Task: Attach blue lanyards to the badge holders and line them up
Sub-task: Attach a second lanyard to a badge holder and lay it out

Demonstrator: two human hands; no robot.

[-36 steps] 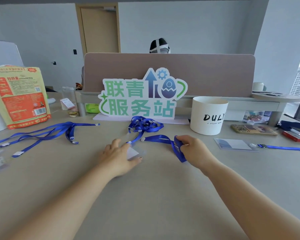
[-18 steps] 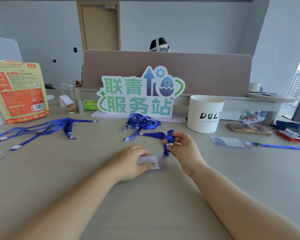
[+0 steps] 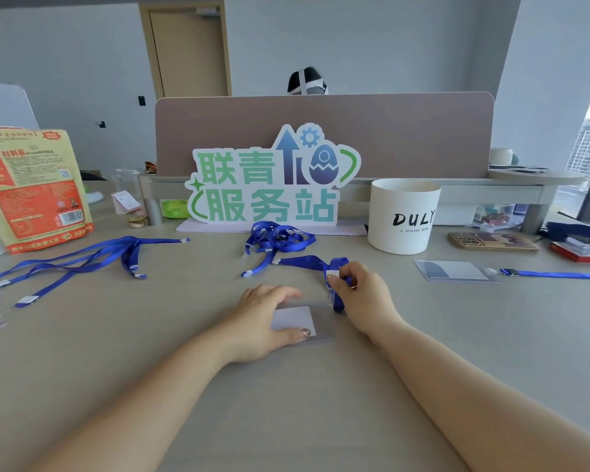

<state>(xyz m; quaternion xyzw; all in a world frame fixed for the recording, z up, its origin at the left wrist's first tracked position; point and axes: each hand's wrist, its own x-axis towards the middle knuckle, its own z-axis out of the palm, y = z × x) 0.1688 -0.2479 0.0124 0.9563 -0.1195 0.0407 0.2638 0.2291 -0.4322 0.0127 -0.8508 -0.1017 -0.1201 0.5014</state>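
Near the middle of the desk (image 3: pixel 286 413), the left hand (image 3: pixel 263 318) grips a clear badge holder (image 3: pixel 298 322) by its left end, fingers curled over the far edge and thumb on the near edge; the holder lies flat. The right hand (image 3: pixel 363 296), just beside the holder's right end, pinches the clip end of a blue lanyard (image 3: pixel 305 262) between thumb and curled fingers. Its strap runs back toward a heap of lanyards (image 3: pixel 280 236) before the sign (image 3: pixel 273 185). Loose lanyards (image 3: pixel 82 260) lie toward the left edge. A second badge holder (image 3: pixel 453 270), strap attached, lies toward the right edge, near the white cup (image 3: pixel 402 216).
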